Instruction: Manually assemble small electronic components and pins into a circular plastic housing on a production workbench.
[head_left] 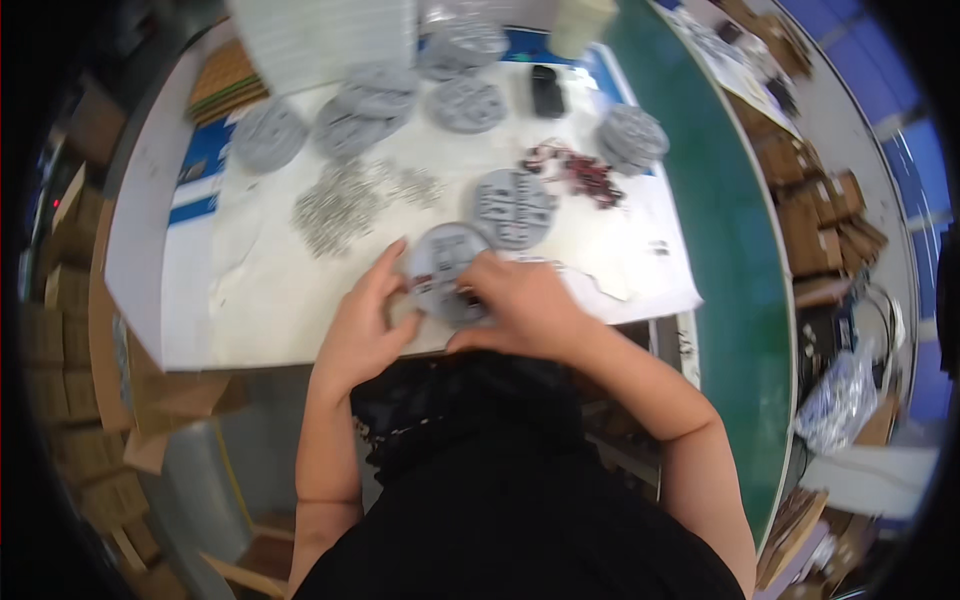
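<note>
A grey round disc (437,254) with recessed slots lies near the front edge of the white-covered table. My left hand (362,325) is at its left rim, thumb and fingers spread apart; I cannot tell whether they touch it. My right hand (525,305) is over the disc's right side, fingers bent down and closed together onto its face, slightly blurred. Whatever they pinch is hidden. Small dark red parts (423,282) show on the disc's left side. A second slotted disc (514,210) lies just beyond it, to the right.
Small silvery metal parts (340,205) are heaped left of centre. Red and black small parts (580,175) lie at the right. Grey disc stacks (366,108) line the back, with another stack (633,138) at the right. A black object (546,92) lies between them.
</note>
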